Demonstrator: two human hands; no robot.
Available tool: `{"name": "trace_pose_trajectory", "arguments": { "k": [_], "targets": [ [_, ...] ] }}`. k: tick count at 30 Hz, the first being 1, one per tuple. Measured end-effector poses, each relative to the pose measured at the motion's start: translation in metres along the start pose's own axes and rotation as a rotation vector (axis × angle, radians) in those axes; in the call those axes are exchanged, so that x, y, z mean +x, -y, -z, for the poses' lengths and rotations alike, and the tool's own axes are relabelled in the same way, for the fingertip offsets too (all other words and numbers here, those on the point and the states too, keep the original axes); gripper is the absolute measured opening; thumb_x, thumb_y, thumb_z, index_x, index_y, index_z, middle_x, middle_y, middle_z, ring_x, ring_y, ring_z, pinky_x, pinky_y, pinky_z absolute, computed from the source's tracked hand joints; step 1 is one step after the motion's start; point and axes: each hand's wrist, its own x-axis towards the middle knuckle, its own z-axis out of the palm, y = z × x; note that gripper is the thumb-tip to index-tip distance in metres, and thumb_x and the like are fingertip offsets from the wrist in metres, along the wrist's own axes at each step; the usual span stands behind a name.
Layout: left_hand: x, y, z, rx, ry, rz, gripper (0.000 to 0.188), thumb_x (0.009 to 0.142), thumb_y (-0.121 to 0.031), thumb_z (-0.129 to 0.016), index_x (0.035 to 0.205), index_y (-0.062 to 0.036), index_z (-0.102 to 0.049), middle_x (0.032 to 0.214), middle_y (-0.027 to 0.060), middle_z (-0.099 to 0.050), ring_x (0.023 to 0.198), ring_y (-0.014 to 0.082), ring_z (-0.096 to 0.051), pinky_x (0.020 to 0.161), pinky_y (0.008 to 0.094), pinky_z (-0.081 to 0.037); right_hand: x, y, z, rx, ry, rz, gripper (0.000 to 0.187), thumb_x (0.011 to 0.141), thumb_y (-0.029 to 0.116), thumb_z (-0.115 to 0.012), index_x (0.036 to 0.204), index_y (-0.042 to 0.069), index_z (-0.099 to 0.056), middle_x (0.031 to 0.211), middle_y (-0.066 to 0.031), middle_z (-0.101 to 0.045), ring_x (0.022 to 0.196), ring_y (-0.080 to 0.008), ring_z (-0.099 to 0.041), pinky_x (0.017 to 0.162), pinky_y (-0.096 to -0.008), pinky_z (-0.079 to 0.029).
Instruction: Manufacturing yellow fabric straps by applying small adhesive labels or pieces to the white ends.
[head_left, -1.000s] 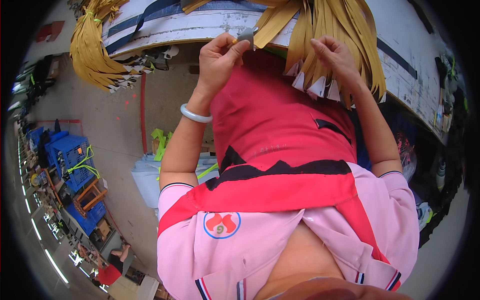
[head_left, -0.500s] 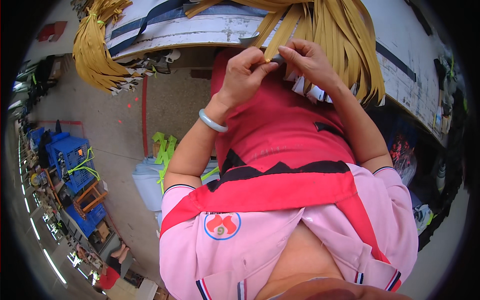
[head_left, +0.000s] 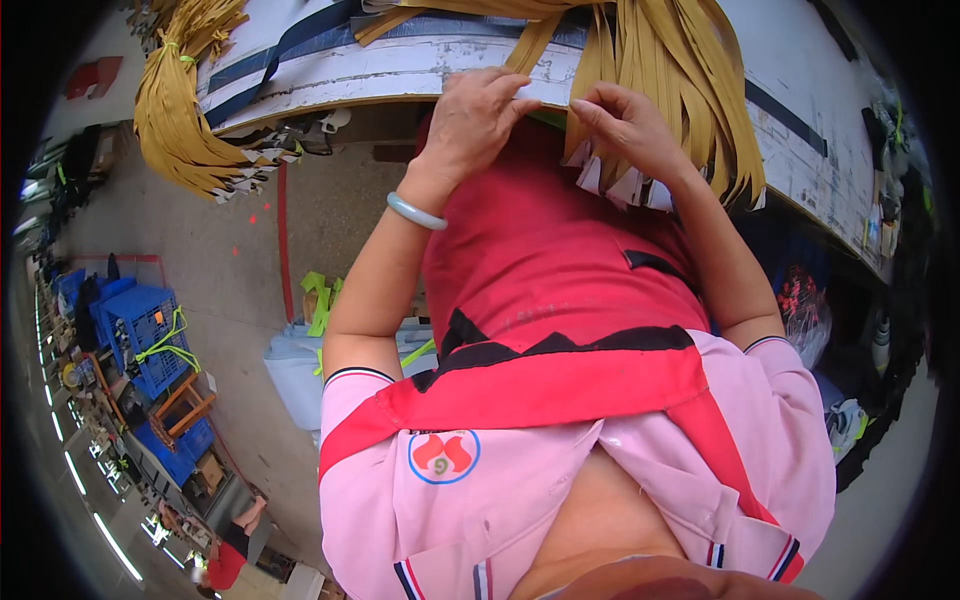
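Note:
My left hand is at the table's front edge, its fingers bent and the thumb reaching right. A mustard-yellow flat strap runs down behind its fingertips; whether they grip it is hidden. A short way right, my right hand has curled fingers, thumb close to the index finger, beside the hanging bunch of yellow straps. What its fingertips hold, if anything, cannot be made out. White-tipped strap ends dangle below the right hand. A pale bangle circles my left wrist.
Another tied bundle of yellow straps hangs over the left end of the worn white table. A dark blue band lies there. Blue crates and a light blue sack with neon ribbon stand on the floor at left.
My hands have moved apart from the strap end and small grey piece they pinched together. The left hand shifted up and left, the right slightly right; the grey piece no longer shows.

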Motion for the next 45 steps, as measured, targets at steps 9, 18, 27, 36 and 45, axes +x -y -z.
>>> {"name": "trace_pose_trajectory", "arguments": {
  "k": [9, 18, 27, 36, 45],
  "targets": [
    [-0.001, 0.125, 0.063, 0.549, -0.093, 0.12, 0.02, 0.088, -0.024, -0.065, 0.101, -0.0108, -0.072, 0.11, 0.0065, -0.065, 0.106, 0.026, -0.059, 0.098, 0.0405, -0.037, -0.005, -0.021, 0.02, -0.146, -0.106, 0.114, 0.027, 0.097, 0.027, -0.06, 0.088, 0.002, -0.061, 0.072, 0.0011, -0.054, 0.067, -0.0068, -0.049, 0.062, -0.0241, -0.042],
    [0.004, 0.021, -0.001, 0.168, -0.093, 0.174, 0.026, 0.082, -0.022, -0.072, 0.104, -0.0075, -0.069, 0.099, 0.0105, -0.064, 0.094, 0.0282, -0.058, 0.086, 0.0404, -0.043, 0.0, -0.011, 0.012, -0.229, -0.104, 0.188, 0.026, 0.096, 0.024, -0.06, 0.087, 0.0, -0.06, 0.071, 0.0001, -0.053, 0.066, -0.0076, -0.047, 0.061, -0.025, -0.041],
    [0.028, 0.135, 0.052, 0.537, -0.255, 0.163, 0.01, 0.084, -0.014, -0.065, 0.091, -0.0168, -0.072, 0.088, 0.0031, -0.064, 0.088, 0.0262, -0.059, 0.086, 0.041, -0.04, -0.007, 0.0, 0.002, -0.277, -0.058, 0.148, 0.025, 0.095, 0.022, -0.061, 0.087, -0.002, -0.062, 0.069, -0.0087, -0.061, 0.064, -0.0132, -0.055, 0.061, -0.0289, -0.045],
    [0.005, 0.075, 0.038, 0.304, -0.523, 0.205, 0.023, 0.082, -0.013, -0.072, 0.104, -0.0064, -0.069, 0.107, 0.0057, -0.062, 0.105, 0.0236, -0.056, 0.095, 0.04, -0.038, -0.004, 0.0, 0.007, -0.094, -0.029, 0.161, 0.025, 0.097, 0.023, -0.058, 0.086, 0.0, -0.062, 0.072, -0.0068, -0.063, 0.067, -0.0139, -0.057, 0.064, -0.0289, -0.047],
    [-0.032, -0.023, -0.067, -0.235, 0.173, 0.325, 0.025, 0.09, -0.016, -0.066, 0.108, 0.0016, -0.066, 0.092, 0.0091, -0.068, 0.084, 0.014, -0.063, 0.078, 0.0268, -0.049, 0.0, -0.014, 0.009, -0.211, -0.112, 0.17, 0.027, 0.095, 0.025, -0.063, 0.093, -0.001, -0.062, 0.074, -0.0086, -0.059, 0.069, -0.0148, -0.054, 0.066, -0.0295, -0.046]
  ]
}}
